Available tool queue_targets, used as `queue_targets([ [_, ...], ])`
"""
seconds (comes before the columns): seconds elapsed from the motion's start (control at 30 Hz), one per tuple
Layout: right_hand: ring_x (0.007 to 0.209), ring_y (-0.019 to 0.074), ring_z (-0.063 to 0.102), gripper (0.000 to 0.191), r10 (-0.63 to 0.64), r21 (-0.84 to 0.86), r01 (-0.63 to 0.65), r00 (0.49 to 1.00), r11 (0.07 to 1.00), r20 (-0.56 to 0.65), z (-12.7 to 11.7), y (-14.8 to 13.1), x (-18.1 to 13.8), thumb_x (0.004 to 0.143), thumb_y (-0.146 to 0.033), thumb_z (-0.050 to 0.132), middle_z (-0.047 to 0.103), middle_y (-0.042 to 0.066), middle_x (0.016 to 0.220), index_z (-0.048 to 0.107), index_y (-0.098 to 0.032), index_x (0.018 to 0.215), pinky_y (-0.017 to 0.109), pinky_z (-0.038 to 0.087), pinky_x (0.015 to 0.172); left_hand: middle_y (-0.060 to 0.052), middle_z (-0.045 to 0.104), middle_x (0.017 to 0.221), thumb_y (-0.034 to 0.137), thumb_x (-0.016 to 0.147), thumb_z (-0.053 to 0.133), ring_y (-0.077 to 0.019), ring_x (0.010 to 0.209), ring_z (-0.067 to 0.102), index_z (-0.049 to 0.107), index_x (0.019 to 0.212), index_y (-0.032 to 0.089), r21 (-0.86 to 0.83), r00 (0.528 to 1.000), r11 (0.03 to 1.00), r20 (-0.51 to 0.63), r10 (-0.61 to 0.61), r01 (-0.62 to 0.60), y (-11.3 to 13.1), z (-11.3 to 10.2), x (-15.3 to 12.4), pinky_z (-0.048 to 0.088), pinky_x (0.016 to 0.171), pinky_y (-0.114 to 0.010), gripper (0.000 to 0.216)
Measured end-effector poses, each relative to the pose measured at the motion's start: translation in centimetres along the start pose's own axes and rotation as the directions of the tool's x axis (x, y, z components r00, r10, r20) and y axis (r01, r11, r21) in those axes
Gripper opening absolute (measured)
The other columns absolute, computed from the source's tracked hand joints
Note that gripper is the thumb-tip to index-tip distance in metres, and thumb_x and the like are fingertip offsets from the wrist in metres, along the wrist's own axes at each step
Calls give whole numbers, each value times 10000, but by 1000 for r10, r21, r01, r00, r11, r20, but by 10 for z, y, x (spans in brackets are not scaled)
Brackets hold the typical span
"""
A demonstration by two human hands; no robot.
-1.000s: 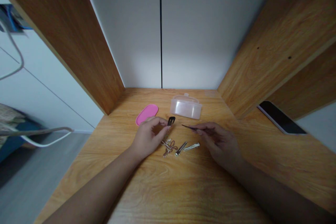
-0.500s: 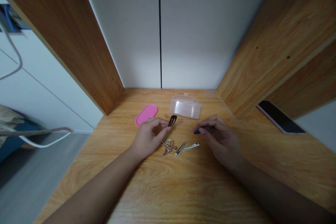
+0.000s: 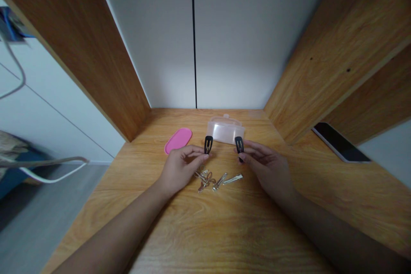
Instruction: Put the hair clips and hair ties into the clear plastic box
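My left hand (image 3: pixel 180 168) pinches a black snap hair clip (image 3: pixel 208 144) by its lower end, and the clip stands upright. A second black hair clip (image 3: pixel 239 145) is upright between the thumb and fingers of my right hand (image 3: pixel 266 166), level with the first and apart from it. Below and between the hands lie a small heap of brownish and silvery hair clips (image 3: pixel 205 180), a silver hair clip (image 3: pixel 219 182) and another silver clip (image 3: pixel 233 179). Behind the held clips is a clear plastic box (image 3: pixel 224 132) with its lid raised.
A pink oval tray or lid (image 3: pixel 179 139) lies to the left on the wooden tabletop (image 3: pixel 199 231). A phone (image 3: pixel 340 142) rests at the right by the wooden panel (image 3: pixel 324 72). White cabinet doors (image 3: pixel 231 51) close off the back. A pale cable (image 3: pixel 48 178) hangs at the far left.
My right hand has turned its black hair clip from lying nearly flat to upright and moved slightly left. The left hand's clip has become more upright.
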State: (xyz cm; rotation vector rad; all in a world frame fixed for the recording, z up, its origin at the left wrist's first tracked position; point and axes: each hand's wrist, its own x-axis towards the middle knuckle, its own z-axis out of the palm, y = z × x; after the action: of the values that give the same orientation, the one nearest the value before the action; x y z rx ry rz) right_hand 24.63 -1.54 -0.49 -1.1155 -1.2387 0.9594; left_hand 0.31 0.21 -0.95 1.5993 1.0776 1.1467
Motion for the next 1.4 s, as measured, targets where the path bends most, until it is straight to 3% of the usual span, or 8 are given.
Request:
queue_targets([
  [0.17, 714, 224, 748, 369, 156, 50, -154, 987, 987, -32, 1, -5, 0, 674, -480, 866, 800, 72, 891, 747, -207, 892, 365, 634, 692, -74, 771, 879, 297, 802, 760, -176, 828, 698, 773, 811, 164, 41, 995, 996, -53, 80, -78, 2, -2, 1, 559, 790, -279, 135],
  [0.3, 646, 205, 743, 369, 201, 142, -199, 980, 970, 1, 4, -6, -2, 687, -500, 853, 798, 81, 884, 690, -192, 808, 332, 628, 610, -61, 759, 804, 305, 774, 779, -155, 735, 669, 781, 823, 164, -33, 995, 999, -98, -4, 0, 1, 1, 0, 541, 704, -260, 149],
  [0.43, 567, 170, 710, 365, 196, 146, -200, 980, 969, 40, 7, -8, -3, 677, -476, 863, 799, 79, 860, 691, -186, 817, 312, 619, 583, -56, 756, 799, 307, 751, 795, -142, 715, 656, 786, 833, 162, -78, 991, 996, -116, -60, 51, 1, 6, -2, 531, 684, -250, 167],
  [0.63, 765, 219, 744, 339, 234, 96, -240, 970, 966, 68, 6, -8, -2, 638, -421, 887, 795, 79, 895, 778, -196, 868, 364, 632, 736, -58, 755, 844, 309, 784, 773, -148, 746, 662, 788, 928, 172, -72, 991, 997, -132, -21, 12, -1, 7, -3, 544, 714, -264, 199],
  [0.73, 730, 206, 720, 312, 214, 47, -216, 976, 975, 45, 5, -6, -1, 651, -460, 864, 791, 73, 892, 792, -205, 814, 357, 615, 697, -69, 762, 907, 314, 811, 754, -164, 805, 680, 784, 938, 175, -47, 994, 999, -106, -14, 9, -2, 6, -3, 548, 748, -275, 190],
  [0.87, 582, 148, 621, 316, 161, -29, -161, 987, 987, 24, 4, -4, 0, 665, -465, 847, 743, 39, 716, 795, -196, 824, 290, 535, 576, -67, 760, 902, 317, 835, 729, -164, 823, 678, 768, 879, 166, -11, 996, 1000, -89, -8, 7, -1, 5, -3, 538, 750, -267, 162],
  [1.0, 569, 143, 589, 283, 163, -45, -161, 986, 986, 45, 4, -4, -1, 689, -459, 829, 679, 12, 615, 772, -191, 760, 274, 490, 563, -64, 759, 872, 320, 837, 719, -152, 774, 669, 757, 885, 154, -61, 995, 998, -98, -28, 22, 0, 7, -2, 537, 733, -267, 177],
  [1.4, 589, 135, 597, 351, 196, -24, -194, 976, 981, 96, 6, 1, 0, 677, -439, 841, 732, 25, 741, 772, -196, 920, 273, 493, 560, -81, 782, 923, 317, 776, 769, -167, 803, 686, 800, 962, 179, -71, 991, 996, -116, -68, 60, -6, 7, -2, 568, 774, -301, 234],
])
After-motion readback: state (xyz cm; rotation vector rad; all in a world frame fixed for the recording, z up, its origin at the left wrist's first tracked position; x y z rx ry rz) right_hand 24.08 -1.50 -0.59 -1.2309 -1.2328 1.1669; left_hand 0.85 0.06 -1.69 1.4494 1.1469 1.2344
